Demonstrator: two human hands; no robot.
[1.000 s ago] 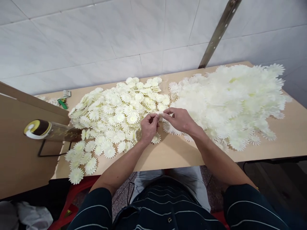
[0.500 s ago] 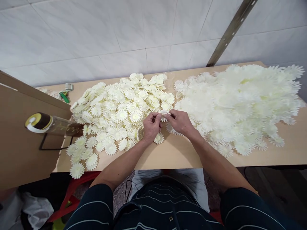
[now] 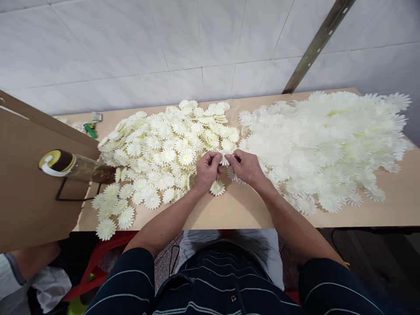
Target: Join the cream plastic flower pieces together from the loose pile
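Note:
My left hand [image 3: 206, 170] and my right hand [image 3: 247, 167] meet over the middle of the wooden table [image 3: 243, 210]. Both pinch one small cream flower piece [image 3: 225, 158] between their fingertips. To the left lies a flat spread of cream daisy-shaped flowers [image 3: 157, 153]. On the right rises a big loose heap of white flower pieces [image 3: 328, 140]. A single flower [image 3: 217, 188] lies on the table just below my left hand.
A brown cardboard panel [image 3: 29, 175] stands at the left, with a clear bottle [image 3: 72, 167] lying against it. A green lighter [image 3: 89, 130] lies at the table's far left. A metal strip [image 3: 318, 43] runs up the tiled wall. Another person's arm [image 3: 33, 258] shows lower left.
The hands stay together on the flower piece, fingers shifting slightly. The view has tilted a little, and a person's arm has come into sight at the lower left.

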